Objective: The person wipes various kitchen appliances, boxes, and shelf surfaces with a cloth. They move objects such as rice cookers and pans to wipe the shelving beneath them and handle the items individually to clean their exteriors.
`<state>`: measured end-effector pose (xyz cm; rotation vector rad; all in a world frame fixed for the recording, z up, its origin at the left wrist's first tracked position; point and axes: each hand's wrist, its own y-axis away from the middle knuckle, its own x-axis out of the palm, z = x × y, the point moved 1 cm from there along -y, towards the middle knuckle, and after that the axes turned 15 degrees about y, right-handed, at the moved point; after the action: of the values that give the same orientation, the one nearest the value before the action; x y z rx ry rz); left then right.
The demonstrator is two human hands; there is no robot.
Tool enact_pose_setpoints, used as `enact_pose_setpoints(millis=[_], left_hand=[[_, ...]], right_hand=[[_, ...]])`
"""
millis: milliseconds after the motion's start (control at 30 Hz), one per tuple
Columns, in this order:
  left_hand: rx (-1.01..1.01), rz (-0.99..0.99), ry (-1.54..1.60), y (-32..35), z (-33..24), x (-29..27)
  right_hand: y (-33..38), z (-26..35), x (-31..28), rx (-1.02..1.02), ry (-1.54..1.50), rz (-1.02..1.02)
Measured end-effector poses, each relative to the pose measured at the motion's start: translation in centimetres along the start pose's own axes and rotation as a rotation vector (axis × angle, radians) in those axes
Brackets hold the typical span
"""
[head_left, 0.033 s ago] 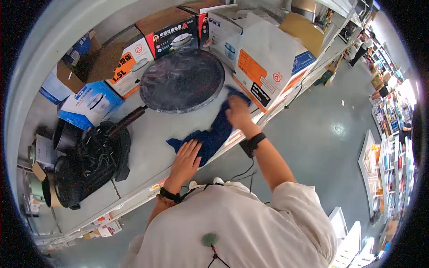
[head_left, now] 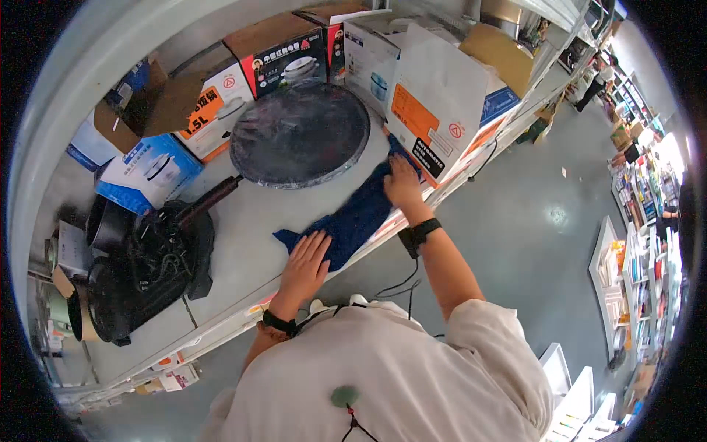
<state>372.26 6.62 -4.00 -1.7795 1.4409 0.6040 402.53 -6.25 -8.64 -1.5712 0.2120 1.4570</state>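
A dark blue cloth (head_left: 355,222) lies stretched along the front of a pale shelf (head_left: 254,221). My left hand (head_left: 305,258) rests flat on its near left end, fingers extended. On the cloth's right part lies my right hand (head_left: 403,184), its fingers stretched out over the fabric beside a white and orange carton (head_left: 436,103). Just behind the cloth sits a round black pan (head_left: 302,136), dusty or scuffed on its surface, its handle (head_left: 212,200) pointing to the near left. Both wrists wear dark bands.
Appliance boxes line the back, among them a black and red one (head_left: 287,62) and a blue and white one (head_left: 151,173). Black cookware and a cable (head_left: 158,258) crowd the left end. Past the shelf's front edge are a grey floor (head_left: 508,228) and stocked shelves at the right.
My right hand has shifted slightly right and toward me. The cloth is spread flatter and wider between my hands. My left hand stays in nearly the same place.
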Motion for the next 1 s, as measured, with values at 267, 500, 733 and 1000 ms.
enact_pose_setpoints(millis=[267, 500, 733, 1000], left_hand=[[-0.006, 0.001, -0.071, 0.1, 0.1, 0.1], [-0.03, -0.004, -0.149, -0.3, 0.6, 1.3], [0.044, 0.078, 0.133, -5.2, -3.3, 4.4], [0.186, 0.005, 0.173, -11.6, -8.9, 8.5]], right_hand=[[5.6, 6.1, -3.3, -0.226, -0.232, 0.104], [6.9, 4.5, -10.5, 0.336, -0.752, 0.418], [-1.7, 0.5, -22.6, -0.245, -0.138, -0.677], [-9.3, -5.3, -21.2, -0.118, 0.157, -0.549]])
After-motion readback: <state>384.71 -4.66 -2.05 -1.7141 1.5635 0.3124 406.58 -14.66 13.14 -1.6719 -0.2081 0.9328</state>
